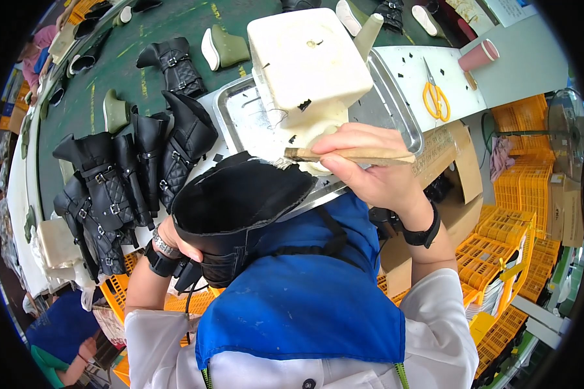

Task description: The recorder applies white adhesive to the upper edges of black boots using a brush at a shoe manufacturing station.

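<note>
My right hand (384,181) grips a flat wooden-handled brush (376,155) between thumb and fingers. Its pale bristles touch the far upper edge of a black boot (240,198), where a whitish smear shows. The boot's wide opening faces up in front of my blue apron (305,305). My left hand (177,241) is wrapped round the near left side of the boot shaft, its fingers partly hidden. Just beyond the brush stands a cream-white block-shaped container (311,58), stained and dotted with black scraps, in a metal tray (396,97).
Several black buckled boots (100,178) lie at the left, with olive ankle boots (226,48) on the green conveyor (123,71). Orange-handled scissors (436,100) and a pink cup (479,56) are at the right. Orange crates (499,253) stack beside me. Other people work at the left.
</note>
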Demonstrator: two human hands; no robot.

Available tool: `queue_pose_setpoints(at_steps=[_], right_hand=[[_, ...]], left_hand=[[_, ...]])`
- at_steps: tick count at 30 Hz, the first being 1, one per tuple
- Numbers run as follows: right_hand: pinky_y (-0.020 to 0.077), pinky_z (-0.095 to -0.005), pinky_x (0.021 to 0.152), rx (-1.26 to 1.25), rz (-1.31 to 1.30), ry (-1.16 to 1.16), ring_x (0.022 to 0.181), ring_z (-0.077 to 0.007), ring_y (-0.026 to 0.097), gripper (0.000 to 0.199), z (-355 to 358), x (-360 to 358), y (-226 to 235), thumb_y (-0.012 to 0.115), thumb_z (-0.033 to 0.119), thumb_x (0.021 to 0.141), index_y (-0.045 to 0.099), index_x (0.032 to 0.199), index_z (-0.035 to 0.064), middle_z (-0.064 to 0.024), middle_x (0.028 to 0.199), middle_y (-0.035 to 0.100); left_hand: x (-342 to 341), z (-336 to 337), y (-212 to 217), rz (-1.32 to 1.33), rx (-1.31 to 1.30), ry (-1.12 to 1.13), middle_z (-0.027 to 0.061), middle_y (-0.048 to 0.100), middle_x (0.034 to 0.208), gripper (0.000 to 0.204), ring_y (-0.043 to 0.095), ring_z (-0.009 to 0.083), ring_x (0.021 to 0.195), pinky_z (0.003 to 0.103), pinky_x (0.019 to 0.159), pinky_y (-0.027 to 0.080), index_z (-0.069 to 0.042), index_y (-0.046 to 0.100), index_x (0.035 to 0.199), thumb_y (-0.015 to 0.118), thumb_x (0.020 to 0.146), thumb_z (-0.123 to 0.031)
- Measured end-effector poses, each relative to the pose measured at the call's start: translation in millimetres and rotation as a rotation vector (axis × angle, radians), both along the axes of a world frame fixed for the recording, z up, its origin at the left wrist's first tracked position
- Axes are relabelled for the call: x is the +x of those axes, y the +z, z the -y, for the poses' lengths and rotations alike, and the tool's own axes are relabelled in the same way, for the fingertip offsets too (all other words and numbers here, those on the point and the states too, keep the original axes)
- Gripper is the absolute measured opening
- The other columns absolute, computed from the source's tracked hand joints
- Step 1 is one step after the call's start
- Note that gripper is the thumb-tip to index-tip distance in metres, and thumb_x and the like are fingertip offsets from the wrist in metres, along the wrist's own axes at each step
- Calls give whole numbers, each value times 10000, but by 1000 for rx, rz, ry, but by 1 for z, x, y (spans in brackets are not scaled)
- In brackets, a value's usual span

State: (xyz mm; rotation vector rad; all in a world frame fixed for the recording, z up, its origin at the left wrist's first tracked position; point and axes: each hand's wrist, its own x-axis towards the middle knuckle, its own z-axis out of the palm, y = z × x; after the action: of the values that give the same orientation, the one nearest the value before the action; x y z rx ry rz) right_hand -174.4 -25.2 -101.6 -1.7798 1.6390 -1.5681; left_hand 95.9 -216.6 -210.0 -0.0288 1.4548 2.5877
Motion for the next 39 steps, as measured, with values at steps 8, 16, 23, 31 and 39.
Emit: queue_pose_setpoints(at_steps=[8, 16, 23, 31, 39], right_hand=[[443, -250, 526, 65, 113, -145, 574, -152, 584, 49, 1, 8, -8, 645, 29, 751, 631, 795, 11, -79, 674, 612], [432, -290, 468, 72, 21, -206, 474, -199, 563, 110, 38, 10, 8, 623, 103, 771, 617, 721, 5, -89, 557, 568], [429, -317, 455, 39, -64, -223, 475, -241, 565, 167, 61, 6, 16, 625, 156, 764, 615, 690, 6, -109, 533, 556], [409, -303, 445, 69, 205, -184, 427, -184, 538, 230, 64, 7, 13, 629, 203, 767, 627, 683, -11, -98, 493, 549], [416, -351, 437, 131, 15, -252, 426, -322, 537, 340, 64, 7, 18, 610, 214, 738, 555, 527, -47, -179, 447, 494]], left_hand=[[7, 2, 10, -35, -291, 93, 145, 436, 1286, 1006, 433, 220, 1171, 356, 992, 320, 31, 335, 1304, 863, 511, -291], [-30, -26, 82, -51, -795, 252, 182, 459, 1245, 1054, 472, 259, 1143, 346, 976, 352, 39, 289, 1318, 873, 477, -212], [-26, -44, 67, -241, -1115, 414, 189, 550, 1089, 912, 567, 329, 963, 362, 842, 439, 20, 374, 1254, 851, 508, -199], [-24, -42, 67, -177, -857, 277, 154, 363, 1332, 1053, 401, 249, 1208, 381, 1003, 330, -20, 183, 1361, 832, 533, -57], [-30, -50, 60, -305, -1358, 603, 173, 557, 1049, 896, 562, 327, 855, 380, 752, 446, -3, 352, 1264, 831, 524, -164]])
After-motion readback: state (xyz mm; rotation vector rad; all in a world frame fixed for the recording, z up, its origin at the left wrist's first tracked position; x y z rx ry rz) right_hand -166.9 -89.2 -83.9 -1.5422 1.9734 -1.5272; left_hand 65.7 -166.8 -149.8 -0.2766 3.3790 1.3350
